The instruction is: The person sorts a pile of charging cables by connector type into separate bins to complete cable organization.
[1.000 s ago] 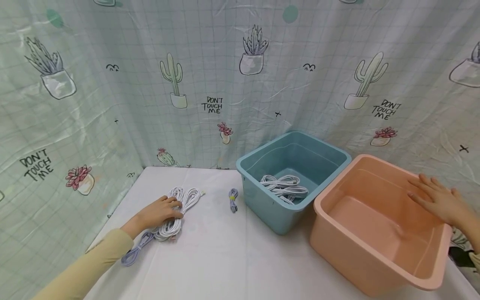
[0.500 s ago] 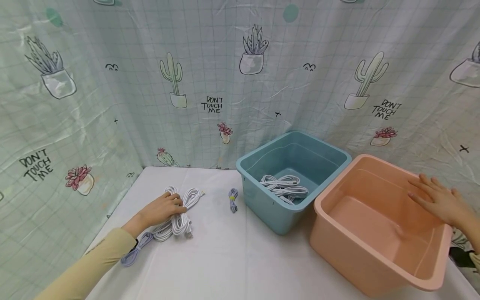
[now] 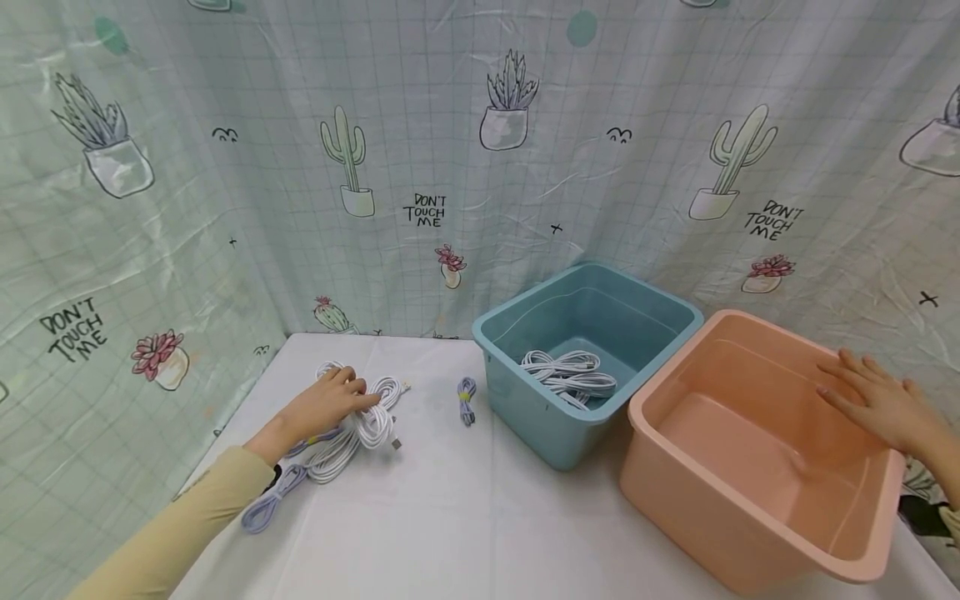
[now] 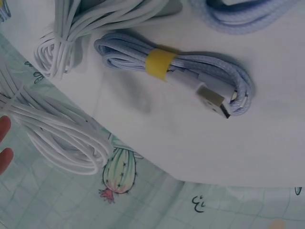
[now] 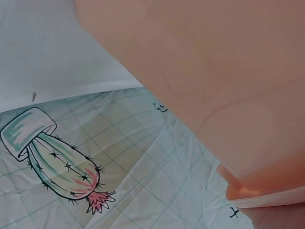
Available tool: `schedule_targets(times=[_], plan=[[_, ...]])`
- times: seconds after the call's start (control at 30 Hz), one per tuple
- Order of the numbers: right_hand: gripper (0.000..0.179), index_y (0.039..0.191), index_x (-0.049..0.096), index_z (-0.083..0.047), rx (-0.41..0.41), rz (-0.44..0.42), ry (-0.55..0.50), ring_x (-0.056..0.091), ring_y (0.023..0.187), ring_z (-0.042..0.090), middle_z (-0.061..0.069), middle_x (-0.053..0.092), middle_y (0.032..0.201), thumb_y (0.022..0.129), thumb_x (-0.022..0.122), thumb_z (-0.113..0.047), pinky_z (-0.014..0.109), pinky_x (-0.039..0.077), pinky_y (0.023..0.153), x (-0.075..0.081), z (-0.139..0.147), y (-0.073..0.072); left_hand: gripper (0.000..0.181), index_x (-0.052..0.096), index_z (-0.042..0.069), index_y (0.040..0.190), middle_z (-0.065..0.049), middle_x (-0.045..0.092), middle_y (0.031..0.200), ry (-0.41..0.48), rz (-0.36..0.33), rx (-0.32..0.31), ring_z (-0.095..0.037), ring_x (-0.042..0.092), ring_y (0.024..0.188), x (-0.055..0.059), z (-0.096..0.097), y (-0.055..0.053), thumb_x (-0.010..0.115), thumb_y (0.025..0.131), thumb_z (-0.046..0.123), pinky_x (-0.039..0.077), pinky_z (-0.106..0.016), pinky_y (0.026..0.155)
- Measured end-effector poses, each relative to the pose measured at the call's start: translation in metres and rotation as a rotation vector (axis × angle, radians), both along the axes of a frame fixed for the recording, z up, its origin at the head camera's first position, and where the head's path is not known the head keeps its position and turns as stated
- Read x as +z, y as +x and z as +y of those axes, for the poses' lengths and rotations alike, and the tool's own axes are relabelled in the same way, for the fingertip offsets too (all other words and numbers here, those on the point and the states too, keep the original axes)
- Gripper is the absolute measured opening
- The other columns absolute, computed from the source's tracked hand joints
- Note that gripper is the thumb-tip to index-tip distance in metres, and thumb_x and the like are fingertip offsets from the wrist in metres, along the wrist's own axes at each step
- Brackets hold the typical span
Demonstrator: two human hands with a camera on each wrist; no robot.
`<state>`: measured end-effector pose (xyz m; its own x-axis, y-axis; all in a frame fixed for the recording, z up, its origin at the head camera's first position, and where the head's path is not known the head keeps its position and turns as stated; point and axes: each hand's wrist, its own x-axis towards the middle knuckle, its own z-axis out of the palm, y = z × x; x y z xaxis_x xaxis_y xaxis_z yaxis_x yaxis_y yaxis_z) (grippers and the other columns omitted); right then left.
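One cable [image 3: 374,428], left hand [image 3: 324,408] fingers clamped on it, 8 o'clock; right hand [image 3: 879,403], fingers apart, likely steadies peach bin [image 3: 697,502].

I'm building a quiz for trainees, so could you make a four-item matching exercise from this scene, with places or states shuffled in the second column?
Column one
1. Teal rectangular plastic tub
2. Peach rectangular plastic tub
3. The person's left hand
4. Pale plant-printed fabric curtain

Column two
A. Nearest the right hand
B. Gripping a white coiled cable
C. Hanging as the backdrop
D. Has white coiled cables lying inside

Right pairs: 1-D, 2-A, 3-B, 4-C
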<state>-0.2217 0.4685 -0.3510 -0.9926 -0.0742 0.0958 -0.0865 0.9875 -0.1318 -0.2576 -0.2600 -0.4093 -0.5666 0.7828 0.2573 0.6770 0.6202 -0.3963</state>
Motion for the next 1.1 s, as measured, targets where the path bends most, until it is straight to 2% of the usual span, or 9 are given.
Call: schedule_targets(times=[0.17,0.5,0.73,1.1], plan=[[0.066,0.137,0.018,0.004,-0.006,-0.003,0.002,-0.011,0.127,0.053,0.035,-0.006,0.14,0.094,0.032,-0.044,0.074,-0.003,0.089,0.0,0.0,0.001,0.045,0.057,0.024,0.106,-0.002,0.059,0.089,-0.029,0.034,0.003,-0.024,0.049,0.084,0.01,0.008,0.001,0.07,0.07,0.0,0.039,-0.041,0.076],[0.068,0.136,0.019,0.005,-0.021,-0.017,0.012,-0.01,0.127,0.053,0.035,-0.005,0.139,0.093,0.032,-0.045,0.074,-0.001,0.089,0.002,0.0,0.0,0.046,0.052,0.025,0.104,-0.001,0.057,0.088,-0.018,0.126,-0.032,-0.025,0.049,0.082,0.029,0.021,0.001,0.067,0.071,-0.003,0.039,-0.041,0.075],[0.067,0.135,0.022,0.007,-0.018,-0.016,0.007,-0.009,0.127,0.053,0.036,-0.004,0.139,0.093,0.032,-0.045,0.073,-0.001,0.09,0.002,0.0,-0.001,0.043,0.055,0.027,0.107,-0.002,0.059,0.091,-0.035,0.142,-0.022,-0.027,0.051,0.088,0.049,0.032,0.001,0.065,0.075,0.0,0.041,-0.043,0.076],[0.069,0.136,0.017,0.006,-0.007,-0.048,-0.012,-0.014,0.126,0.053,0.035,-0.009,0.139,0.093,0.032,-0.045,0.072,-0.008,0.091,0.003,0.001,-0.001,0.044,0.055,0.029,0.108,-0.001,0.06,0.09,-0.056,0.181,-0.064,-0.026,0.052,0.09,0.077,0.052,0.003,0.066,0.074,0.003,0.04,-0.043,0.077]])
